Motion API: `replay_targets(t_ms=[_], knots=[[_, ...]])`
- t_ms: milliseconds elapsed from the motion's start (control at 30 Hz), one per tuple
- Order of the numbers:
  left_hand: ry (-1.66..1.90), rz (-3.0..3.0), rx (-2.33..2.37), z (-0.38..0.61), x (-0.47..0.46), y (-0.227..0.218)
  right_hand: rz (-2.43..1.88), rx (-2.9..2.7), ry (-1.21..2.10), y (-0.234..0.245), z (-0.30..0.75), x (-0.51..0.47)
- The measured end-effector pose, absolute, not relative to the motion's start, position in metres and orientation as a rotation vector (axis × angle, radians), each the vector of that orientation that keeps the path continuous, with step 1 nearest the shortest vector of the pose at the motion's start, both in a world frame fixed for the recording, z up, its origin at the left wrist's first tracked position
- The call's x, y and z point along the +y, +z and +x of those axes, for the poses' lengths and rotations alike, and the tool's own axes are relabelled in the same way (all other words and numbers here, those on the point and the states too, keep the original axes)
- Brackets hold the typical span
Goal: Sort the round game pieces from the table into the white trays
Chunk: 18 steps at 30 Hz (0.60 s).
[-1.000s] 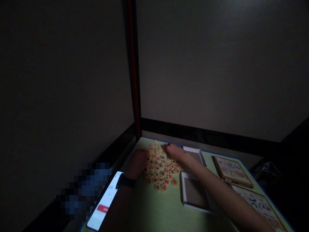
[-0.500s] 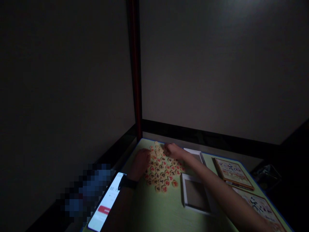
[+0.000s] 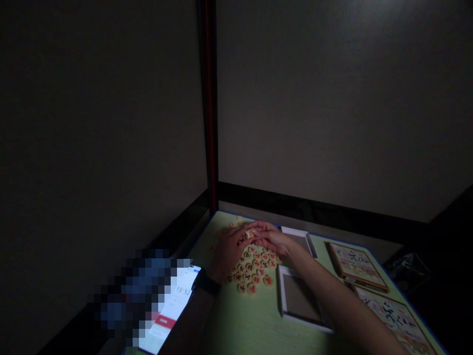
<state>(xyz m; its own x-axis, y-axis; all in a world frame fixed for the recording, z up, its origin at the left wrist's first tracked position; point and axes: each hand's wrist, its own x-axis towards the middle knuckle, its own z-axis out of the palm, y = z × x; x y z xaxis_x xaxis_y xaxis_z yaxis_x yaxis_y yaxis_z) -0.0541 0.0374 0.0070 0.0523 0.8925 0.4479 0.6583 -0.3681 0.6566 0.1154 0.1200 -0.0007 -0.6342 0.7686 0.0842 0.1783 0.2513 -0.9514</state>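
Note:
My left hand (image 3: 229, 249), with a dark band at the wrist, meets my right hand (image 3: 269, 236) above the far part of the table. Between their curled fingers are a few round Chinese chess pieces (image 3: 248, 234), one tilted so its black character shows. How many are gripped is hidden by the fingers. Just below the hands, many more loose pieces (image 3: 250, 267) with red and black characters lie close together on the green tabletop (image 3: 236, 320). A pale piece (image 3: 239, 218) lies beyond the hands near the far edge.
A shallow open box tray (image 3: 283, 298) lies under my right forearm, with another tray (image 3: 295, 230) behind it. Two printed boxes (image 3: 356, 264) lie at the right. A lit phone (image 3: 173, 305) showing a timer stands at the left edge. Walls (image 3: 332, 123) rise behind.
Both hands have come together, the left moving right over the pieces. Some Chinese chess pieces are now gathered between my fingers, one of them tilted up.

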Motion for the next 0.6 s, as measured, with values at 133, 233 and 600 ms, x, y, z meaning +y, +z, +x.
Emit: replay_targets(t_ms=[133, 233, 600], knots=[[1.280, 2.004, 1.651, -0.056, 0.041, 0.000, -0.998, -2.006, 1.261, -0.005, 0.124, 0.135], [1.269, 1.973, 1.701, -0.058, 0.045, -0.005, -1.144, -2.075, 1.070, -0.004, 0.132, 0.149], [1.194, 1.978, 1.753, -0.059, 0.042, -0.001, -1.413, -2.362, 0.593, -0.004, 0.135, 0.154]])
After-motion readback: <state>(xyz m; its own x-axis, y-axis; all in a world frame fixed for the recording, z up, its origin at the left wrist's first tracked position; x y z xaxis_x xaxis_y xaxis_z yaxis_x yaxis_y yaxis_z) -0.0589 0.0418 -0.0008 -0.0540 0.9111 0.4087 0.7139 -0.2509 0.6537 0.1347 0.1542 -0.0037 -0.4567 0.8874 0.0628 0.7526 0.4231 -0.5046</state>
